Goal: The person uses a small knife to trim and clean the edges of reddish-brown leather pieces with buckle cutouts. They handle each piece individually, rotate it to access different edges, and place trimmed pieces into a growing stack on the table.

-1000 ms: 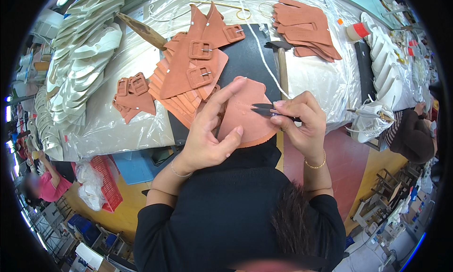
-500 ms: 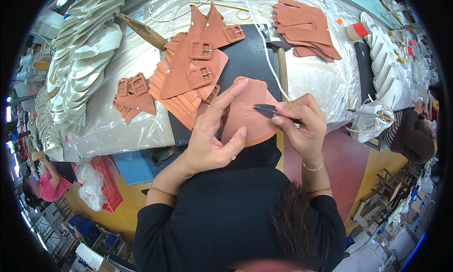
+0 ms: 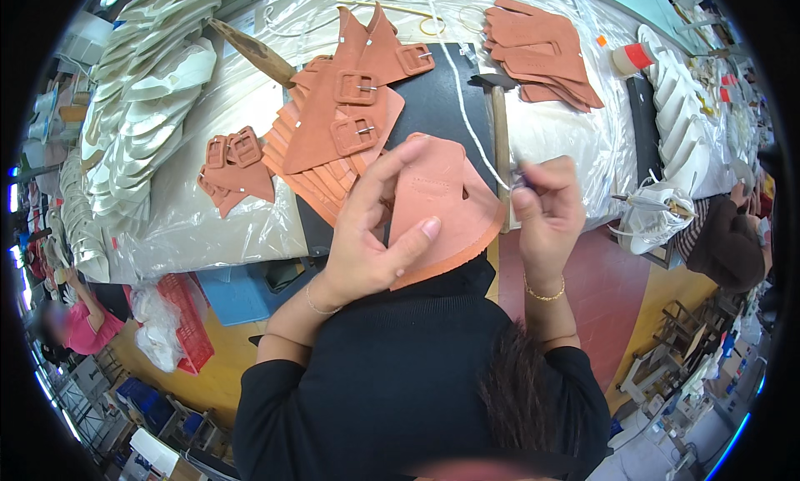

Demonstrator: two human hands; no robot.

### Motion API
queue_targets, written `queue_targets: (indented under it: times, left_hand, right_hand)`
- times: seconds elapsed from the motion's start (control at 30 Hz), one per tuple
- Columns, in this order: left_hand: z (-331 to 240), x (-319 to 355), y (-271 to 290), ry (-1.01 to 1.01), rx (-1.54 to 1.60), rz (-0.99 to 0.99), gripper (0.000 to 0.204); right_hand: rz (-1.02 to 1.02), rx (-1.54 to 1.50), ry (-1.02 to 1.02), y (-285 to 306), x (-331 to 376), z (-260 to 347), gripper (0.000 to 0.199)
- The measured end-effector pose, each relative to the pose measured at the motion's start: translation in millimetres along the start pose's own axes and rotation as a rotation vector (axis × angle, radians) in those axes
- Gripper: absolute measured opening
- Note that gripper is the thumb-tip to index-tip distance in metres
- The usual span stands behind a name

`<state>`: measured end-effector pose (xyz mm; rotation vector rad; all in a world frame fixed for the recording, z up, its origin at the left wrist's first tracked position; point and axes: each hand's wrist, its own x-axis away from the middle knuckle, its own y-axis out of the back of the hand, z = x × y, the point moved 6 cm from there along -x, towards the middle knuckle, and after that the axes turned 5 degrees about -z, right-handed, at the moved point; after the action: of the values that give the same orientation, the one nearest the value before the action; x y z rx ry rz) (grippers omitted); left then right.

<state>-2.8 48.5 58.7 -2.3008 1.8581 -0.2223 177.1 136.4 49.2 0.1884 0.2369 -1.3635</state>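
Note:
My left hand (image 3: 362, 243) is closed on a terracotta leather piece (image 3: 446, 202), its thumb on the face and its fingers along the left edge. The piece has a rounded tab at the top, a line of stitch marks, a small dark slot at its right and a curved lower edge. Off to the right of it, my right hand (image 3: 546, 206) is pinched shut and partly smeared by motion. Between its thumb and fingers shows a dark bit of the small thread snips (image 3: 520, 179); the blades are too blurred to make out.
Ahead lie a black mat (image 3: 433, 102), buckled leather straps (image 3: 337, 114) on a fanned stack, a wooden-handled hammer (image 3: 500, 118) and a white cord (image 3: 462, 85). Leather pieces (image 3: 542, 52) lie far right, a smaller buckled pile (image 3: 237, 177) left. White shoe parts (image 3: 154, 89) line the left.
My right hand has drawn the snips away from the leather, to the right. The leather piece has turned and shifted slightly right and nearer in my left hand.

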Motion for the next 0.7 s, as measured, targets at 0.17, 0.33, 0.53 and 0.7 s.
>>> queue_targets:
  times: [0.17, 0.33, 0.53, 0.7]
  left_hand:
    - [3, -1, 5, 0.1, 0.206, -0.037, 0.07]
    - [13, -1, 9, 0.235, 0.323, -0.015, 0.075]
    - [33, -8, 8, 0.241, 1.148, 0.036, 0.099]
    - [33, -6, 22, 0.133, 0.507, -0.07, 0.09]
  right_hand:
    - [0.08, -0.083, -0.379, 1, -4, -40, 0.056]
    - [0.287, -0.437, -0.878, -29, 20, -65, 0.049]
    - [0.137, -0.632, -0.748, -33, 6, -48, 0.033]
    - [0.104, -0.45, -0.638, -31, -1, -33, 0.034]
